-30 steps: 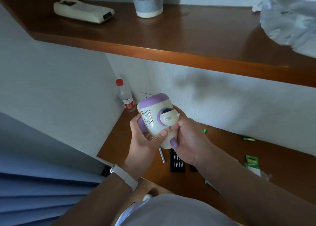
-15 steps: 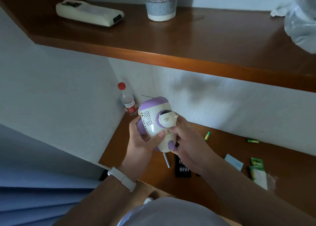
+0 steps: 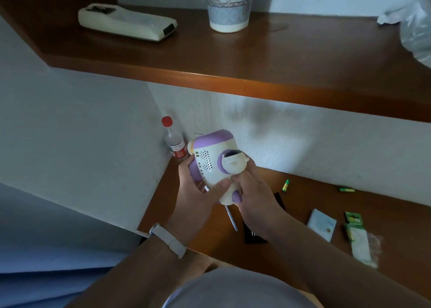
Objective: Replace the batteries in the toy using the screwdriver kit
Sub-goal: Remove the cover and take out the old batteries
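**A:** The left hand (image 3: pixel 198 192) is wrapped round the toy (image 3: pixel 215 161) from the nine o'clock side, thumb laid across the cream body. And the other?

**B:** The right hand (image 3: pixel 255 198) grips the toy's lower end from four o'clock, fingers curled by a purple foot. So the toy is held in the air between both hands, above the desk (image 3: pixel 303 198), close to the wall corner.

**A:** Neither hand has a tool, then.

**B:** No. A thin metal tool, likely the screwdriver (image 3: pixel 231 216), lies on the desk at six o'clock from the toy. The black kit case (image 3: pixel 253 236) sits at five o'clock, partly hidden under the right wrist.

**A:** Batteries?

**B:** Two loose green ones at three o'clock: the near battery (image 3: pixel 285 185) close to the right hand, and the far battery (image 3: pixel 346 189) well beyond it. A green pack (image 3: pixel 353 222) lies at four o'clock, beside a white card (image 3: pixel 321 225).

**A:** Is the battery cover open?

**B:** I can't tell. The side facing us shows only speaker holes and a small figure.

**A:** What could go wrong from here?

**B:** The toy is smooth and rounded. If one hand lets go to reach the screwdriver, it could slip and drop onto the desk. A forearm sweeping across could send the loose batteries rolling off the edge. They look alike, so spent and fresh ones could get mixed up. The bottle (image 3: pixel 173 142) stands at ten o'clock, just behind the left knuckles, and a nudge would tip it. In this dim light, a small screw set on dark wood would be easy to lose.
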Tool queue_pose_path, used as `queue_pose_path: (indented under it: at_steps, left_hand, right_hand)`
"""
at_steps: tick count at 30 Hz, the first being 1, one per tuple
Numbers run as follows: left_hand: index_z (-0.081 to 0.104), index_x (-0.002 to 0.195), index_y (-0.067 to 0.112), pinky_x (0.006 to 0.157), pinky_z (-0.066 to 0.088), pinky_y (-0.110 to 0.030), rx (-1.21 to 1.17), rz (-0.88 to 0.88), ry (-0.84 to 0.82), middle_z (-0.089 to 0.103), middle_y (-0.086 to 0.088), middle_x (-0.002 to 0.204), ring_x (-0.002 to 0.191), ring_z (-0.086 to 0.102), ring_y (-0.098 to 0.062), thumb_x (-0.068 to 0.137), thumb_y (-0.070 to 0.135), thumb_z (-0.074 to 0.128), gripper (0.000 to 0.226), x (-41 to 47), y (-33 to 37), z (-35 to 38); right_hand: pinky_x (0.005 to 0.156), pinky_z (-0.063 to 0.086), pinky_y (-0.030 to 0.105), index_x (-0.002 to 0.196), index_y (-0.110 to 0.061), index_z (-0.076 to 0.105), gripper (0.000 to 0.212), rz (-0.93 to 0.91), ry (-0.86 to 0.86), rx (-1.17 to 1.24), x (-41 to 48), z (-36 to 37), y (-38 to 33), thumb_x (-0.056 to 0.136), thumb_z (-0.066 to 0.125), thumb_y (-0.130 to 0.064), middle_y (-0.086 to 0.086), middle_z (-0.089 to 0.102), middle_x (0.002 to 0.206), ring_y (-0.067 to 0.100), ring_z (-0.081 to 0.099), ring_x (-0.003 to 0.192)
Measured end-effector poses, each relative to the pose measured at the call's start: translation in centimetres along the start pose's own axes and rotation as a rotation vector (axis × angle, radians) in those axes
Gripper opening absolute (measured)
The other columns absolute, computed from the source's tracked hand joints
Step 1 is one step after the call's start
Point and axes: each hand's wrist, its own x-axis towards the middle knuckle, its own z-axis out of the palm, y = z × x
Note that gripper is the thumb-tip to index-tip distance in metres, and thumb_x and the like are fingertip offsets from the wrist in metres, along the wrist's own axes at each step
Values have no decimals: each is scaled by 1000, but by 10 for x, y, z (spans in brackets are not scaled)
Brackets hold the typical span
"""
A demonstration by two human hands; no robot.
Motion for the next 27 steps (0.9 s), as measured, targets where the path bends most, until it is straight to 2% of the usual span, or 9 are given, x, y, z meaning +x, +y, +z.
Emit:
queue_pose_path:
  at_steps: [3, 5, 8, 10, 15, 18, 21, 25, 27]
  left_hand:
    - [37, 134, 23, 77, 62, -27, 11, 18, -30, 62, 2, 124, 111, 67, -16, 56, 45, 81, 92, 3, -2, -5]
    - [36, 135, 22, 83, 63, -34, 2, 10, -48, 62, -1, 126, 113, 66, -19, 57, 42, 81, 92, 3, -3, -6]
    - [39, 129, 27, 79, 63, -31, 6, 23, -67, 63, 3, 123, 112, 67, -17, 57, 40, 82, 86, 4, -3, -7]
    - [41, 126, 27, 76, 62, -26, 6, 32, -80, 62, 5, 122, 112, 68, -14, 57, 40, 81, 81, 4, -2, -6]
    - [39, 131, 25, 77, 62, -27, -8, 48, -131, 61, 2, 127, 112, 67, -11, 63, 32, 80, 80, 3, 0, -4]
    - [37, 140, 16, 86, 62, -37, 15, 58, -116, 59, -3, 132, 118, 65, -19, 61, 36, 80, 92, 5, 1, 0]
    - [38, 136, 21, 79, 62, -28, -2, 65, -107, 61, 2, 127, 115, 66, -11, 63, 34, 80, 86, 6, -2, 1]
    - [41, 125, 28, 73, 60, -21, -2, 69, -100, 61, 9, 123, 109, 67, -1, 68, 26, 79, 68, 6, -7, 2]
    - [41, 124, 30, 74, 60, -22, -3, 63, -91, 61, 8, 123, 109, 67, -1, 68, 28, 79, 68, 6, -8, 3]
  right_hand:
    - [58, 50, 7, 113, -62, 47, 33, -43, 31, -62, 3, 2, 3, 93, 51, -36, -26, 65, 93, -13, 62, 83]
    - [61, 50, 6, 110, -68, 47, 38, -61, 14, -78, 3, 2, 4, 88, 51, -37, -36, 63, 95, -15, 61, 90]
    - [59, 48, 4, 115, -47, 47, 32, -90, 49, -83, 8, 2, 6, 88, 51, -30, -42, 61, 91, -11, 62, 93]
    - [57, 48, 4, 111, -42, 47, 29, -103, 62, -76, 11, 2, 8, 91, 55, -24, -40, 61, 88, -1, 66, 90]
    - [65, 55, 14, 101, -67, 50, 45, -130, -1, 18, 10, -5, 18, 73, 58, -34, -28, 65, 97, -5, 65, 95]
    - [66, 55, 15, 117, -55, 47, 54, -141, 8, 54, 11, -9, 22, 69, 57, -35, -25, 66, 97, 0, 66, 96]
    - [68, 56, 18, 133, -34, 46, 61, -123, 33, 108, 9, -8, 22, 73, 58, -31, -22, 67, 100, 2, 67, 96]
    - [78, 59, 37, 134, -25, 48, 57, -39, 72, 232, 12, -1, 18, 79, 63, -16, 6, 66, 114, 27, 68, 102]
    - [90, 55, 49, 137, -19, 47, 70, -37, 97, 237, 11, 3, 13, 71, 71, -21, 13, 62, 121, 34, 62, 110]
